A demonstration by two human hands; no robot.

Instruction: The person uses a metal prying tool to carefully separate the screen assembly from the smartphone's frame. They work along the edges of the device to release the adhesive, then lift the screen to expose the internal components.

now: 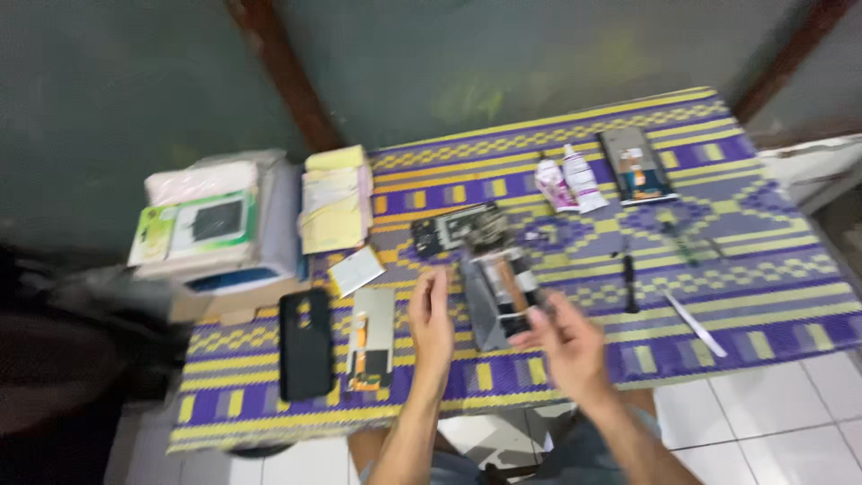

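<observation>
Here both hands hover open at lower centre: the left hand [431, 325] empty, the right hand [567, 346] just beside the opened phone [501, 292] on the woven mat [763, 296].

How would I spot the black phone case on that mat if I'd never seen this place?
Start at the purple and yellow patterned mat and go to its near left corner. The black phone case lies flat there, just left of a grey phone panel and the left hand. It is the only plain, all-black slab there.
</observation>
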